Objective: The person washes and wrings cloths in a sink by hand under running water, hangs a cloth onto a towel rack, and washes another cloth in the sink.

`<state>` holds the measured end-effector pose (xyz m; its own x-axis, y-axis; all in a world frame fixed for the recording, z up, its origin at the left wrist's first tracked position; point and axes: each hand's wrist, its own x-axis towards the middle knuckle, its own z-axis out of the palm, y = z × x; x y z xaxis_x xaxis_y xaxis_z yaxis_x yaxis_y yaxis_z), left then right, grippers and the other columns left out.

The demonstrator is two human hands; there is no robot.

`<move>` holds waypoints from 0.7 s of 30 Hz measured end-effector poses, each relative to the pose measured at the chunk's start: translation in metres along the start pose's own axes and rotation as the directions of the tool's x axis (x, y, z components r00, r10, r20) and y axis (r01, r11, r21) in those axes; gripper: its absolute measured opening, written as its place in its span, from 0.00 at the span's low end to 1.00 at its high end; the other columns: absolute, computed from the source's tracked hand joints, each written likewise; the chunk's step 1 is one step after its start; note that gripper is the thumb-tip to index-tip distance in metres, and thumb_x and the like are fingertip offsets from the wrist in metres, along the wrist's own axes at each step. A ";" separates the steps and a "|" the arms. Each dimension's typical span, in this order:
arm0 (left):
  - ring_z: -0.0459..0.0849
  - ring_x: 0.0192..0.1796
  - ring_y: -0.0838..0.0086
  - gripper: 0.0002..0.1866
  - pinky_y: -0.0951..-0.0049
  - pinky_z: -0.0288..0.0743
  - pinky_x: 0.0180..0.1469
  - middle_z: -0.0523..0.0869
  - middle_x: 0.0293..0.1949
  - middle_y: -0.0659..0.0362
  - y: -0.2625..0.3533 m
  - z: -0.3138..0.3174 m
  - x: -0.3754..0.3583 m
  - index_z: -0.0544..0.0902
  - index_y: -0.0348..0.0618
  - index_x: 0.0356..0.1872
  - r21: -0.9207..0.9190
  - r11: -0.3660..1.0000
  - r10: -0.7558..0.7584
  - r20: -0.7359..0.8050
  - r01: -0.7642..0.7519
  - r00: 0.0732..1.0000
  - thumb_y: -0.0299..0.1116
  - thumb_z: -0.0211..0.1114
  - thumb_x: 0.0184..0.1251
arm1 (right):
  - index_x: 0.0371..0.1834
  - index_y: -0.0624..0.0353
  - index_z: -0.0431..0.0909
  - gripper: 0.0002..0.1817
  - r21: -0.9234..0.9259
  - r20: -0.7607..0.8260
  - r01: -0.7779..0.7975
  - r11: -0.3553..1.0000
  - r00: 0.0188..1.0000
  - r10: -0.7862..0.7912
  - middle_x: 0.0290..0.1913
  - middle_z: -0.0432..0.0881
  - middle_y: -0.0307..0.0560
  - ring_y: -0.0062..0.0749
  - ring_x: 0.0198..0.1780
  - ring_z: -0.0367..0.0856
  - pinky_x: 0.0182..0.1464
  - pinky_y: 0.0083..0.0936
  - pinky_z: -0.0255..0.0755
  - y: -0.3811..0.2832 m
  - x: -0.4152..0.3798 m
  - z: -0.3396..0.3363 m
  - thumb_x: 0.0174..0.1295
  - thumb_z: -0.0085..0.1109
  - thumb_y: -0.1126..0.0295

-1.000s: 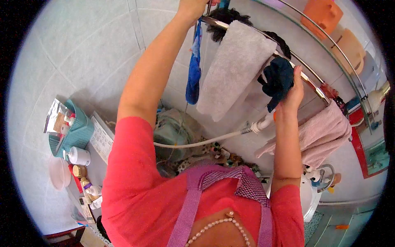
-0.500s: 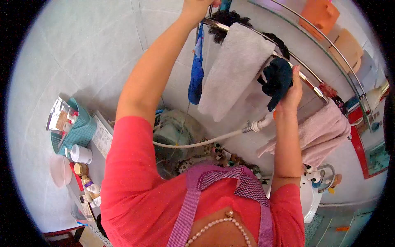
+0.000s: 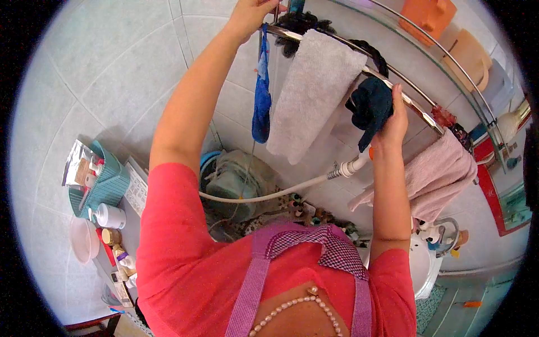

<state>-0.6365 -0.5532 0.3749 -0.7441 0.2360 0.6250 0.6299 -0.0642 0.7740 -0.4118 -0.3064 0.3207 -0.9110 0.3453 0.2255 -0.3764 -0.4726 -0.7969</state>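
Observation:
My right hand [image 3: 394, 121] is closed round a bunched dark teal cloth [image 3: 370, 106], just below the metal towel rail [image 3: 412, 104]. Up at the top edge, my left hand [image 3: 251, 18] is by the rail's left end, its fingers bent together and partly out of view. What they grip, if anything, I cannot make out. A narrow blue cloth [image 3: 261, 106] dangles under that hand. Between my hands a light grey towel [image 3: 317, 90] is draped over the rail. Black ruffled hair ties or fabric [image 3: 300, 28] lie on the rail behind the towel.
A glass shelf [image 3: 387, 28] with orange containers [image 3: 429, 19] runs above the rail. A pink towel [image 3: 438, 177] hangs at right over the washbasin [image 3: 421, 264]. A white hose [image 3: 269, 199] crosses below. At left are a teal basket [image 3: 104, 182] and bottles [image 3: 110, 215]; a bucket [image 3: 233, 196] stands low.
The view has shifted a little, so the rail, towels and shelf appear slightly further left. My right hand keeps its hold on the dark cloth, and my left hand stays at the rail's end.

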 end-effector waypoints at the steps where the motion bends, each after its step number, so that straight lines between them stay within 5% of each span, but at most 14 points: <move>1: 0.79 0.38 0.76 0.14 0.77 0.71 0.42 0.83 0.35 0.57 -0.003 -0.001 0.001 0.76 0.33 0.47 -0.021 1.000 0.001 0.001 -0.001 1.000 0.31 0.53 0.66 | 0.38 0.66 0.76 0.23 -0.009 0.006 0.008 1.000 1.000 -0.008 0.33 0.81 0.51 0.36 0.28 0.81 0.28 0.28 0.75 -0.001 -0.002 0.001 0.64 0.47 0.52; 8: 0.79 0.35 0.77 0.12 0.78 0.72 0.39 0.82 0.32 0.59 0.000 0.005 0.001 0.78 0.35 0.41 -0.096 0.995 -0.036 -0.055 0.030 0.998 0.34 0.55 0.66 | 0.40 0.64 0.76 0.23 -0.017 0.001 -0.042 0.999 0.999 0.042 0.35 0.82 0.49 0.34 0.32 0.82 0.32 0.28 0.76 0.000 -0.004 -0.001 0.63 0.47 0.52; 12: 0.78 0.34 0.78 0.12 0.78 0.71 0.38 0.82 0.29 0.60 0.010 0.006 0.000 0.79 0.37 0.35 -0.090 0.991 -0.104 -0.060 0.098 0.993 0.37 0.56 0.65 | 0.39 0.61 0.78 0.27 -0.051 -0.031 -0.039 0.998 0.999 0.037 0.32 0.82 0.46 0.34 0.29 0.80 0.25 0.26 0.69 0.003 -0.004 0.000 0.61 0.45 0.45; 21: 0.77 0.31 0.78 0.12 0.79 0.70 0.35 0.81 0.28 0.60 0.006 0.012 0.001 0.79 0.36 0.34 -0.070 0.997 -0.038 -0.104 0.031 0.994 0.37 0.56 0.66 | 0.38 0.62 0.78 0.25 -0.041 -0.058 -0.026 0.999 0.998 0.023 0.32 0.82 0.46 0.34 0.29 0.80 0.25 0.27 0.71 -0.001 -0.005 0.003 0.61 0.48 0.47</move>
<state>-0.6315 -0.5420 0.3790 -0.7867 0.1364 0.6021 0.5894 -0.1244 0.7982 -0.4079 -0.3102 0.3221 -0.9083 0.3805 0.1741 -0.3457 -0.4480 -0.8245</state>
